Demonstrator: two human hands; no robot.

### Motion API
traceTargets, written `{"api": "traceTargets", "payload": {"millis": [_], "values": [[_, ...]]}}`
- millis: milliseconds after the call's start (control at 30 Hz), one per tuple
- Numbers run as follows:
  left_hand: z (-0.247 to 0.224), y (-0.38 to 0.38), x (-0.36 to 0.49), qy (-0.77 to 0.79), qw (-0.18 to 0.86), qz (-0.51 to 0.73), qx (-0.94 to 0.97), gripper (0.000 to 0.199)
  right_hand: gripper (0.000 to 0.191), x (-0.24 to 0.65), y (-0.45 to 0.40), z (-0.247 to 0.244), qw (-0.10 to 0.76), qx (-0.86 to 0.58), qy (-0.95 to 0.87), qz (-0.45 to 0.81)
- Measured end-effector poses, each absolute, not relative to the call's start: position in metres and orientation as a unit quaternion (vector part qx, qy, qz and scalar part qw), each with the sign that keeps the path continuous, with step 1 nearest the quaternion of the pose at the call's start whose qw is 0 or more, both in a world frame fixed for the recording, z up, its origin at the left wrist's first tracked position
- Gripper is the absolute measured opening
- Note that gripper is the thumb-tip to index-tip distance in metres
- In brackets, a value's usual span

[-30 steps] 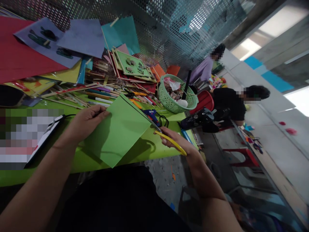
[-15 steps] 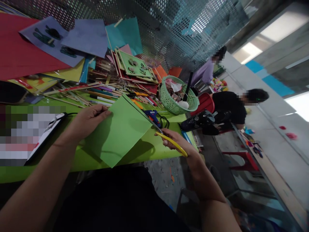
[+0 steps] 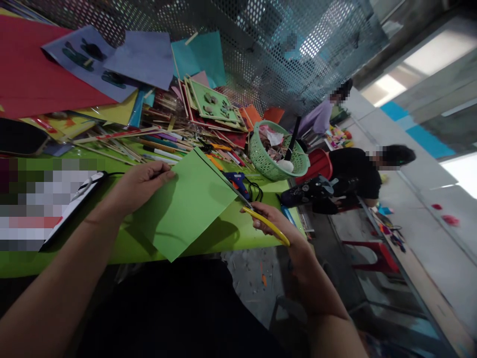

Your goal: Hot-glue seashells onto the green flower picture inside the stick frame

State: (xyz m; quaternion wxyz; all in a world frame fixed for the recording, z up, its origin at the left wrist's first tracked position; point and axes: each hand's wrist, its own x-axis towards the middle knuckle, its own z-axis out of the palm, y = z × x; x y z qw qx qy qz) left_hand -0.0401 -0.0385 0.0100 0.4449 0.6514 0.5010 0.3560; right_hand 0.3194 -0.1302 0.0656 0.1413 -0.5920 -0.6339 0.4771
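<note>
A sheet of green paper is raised over the green-covered table, tilted, with one corner past the front edge. My left hand pinches it at its left corner. In my right hand are scissors with yellow handles, fingers closed round them. Their blades lie along the paper's upper right edge, where a dark line or slit runs. A blue glue gun with a black cord lies just behind the blades.
Pens, sticks and framed green cards crowd the table's back, beside coloured sheets. A green basket holds scraps and a black-handled tool. A tablet-like object lies at left. Two people sit to the right, near a red stool.
The view has shifted slightly, so the background sits a little further right. Both hands keep hold of the paper and scissors, and the blades stay at the same edge.
</note>
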Motion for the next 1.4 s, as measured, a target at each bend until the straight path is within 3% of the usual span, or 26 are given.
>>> {"api": "traceTargets", "payload": {"millis": [533, 833, 1400], "values": [[0.01, -0.038, -0.04, 0.484, 0.453, 0.371, 0.65, 0.028, 0.057, 0.321, -0.124, 0.058, 0.14, -0.619, -0.597, 0.492], [0.007, -0.038, -0.039, 0.457, 0.479, 0.324, 0.676, 0.031, 0.066, 0.312, -0.126, 0.067, 0.121, -0.539, -0.689, 0.468], [0.012, -0.041, -0.037, 0.476, 0.5, 0.309, 0.654, 0.03, 0.066, 0.312, -0.127, 0.051, 0.162, -0.559, -0.644, 0.496]]}}
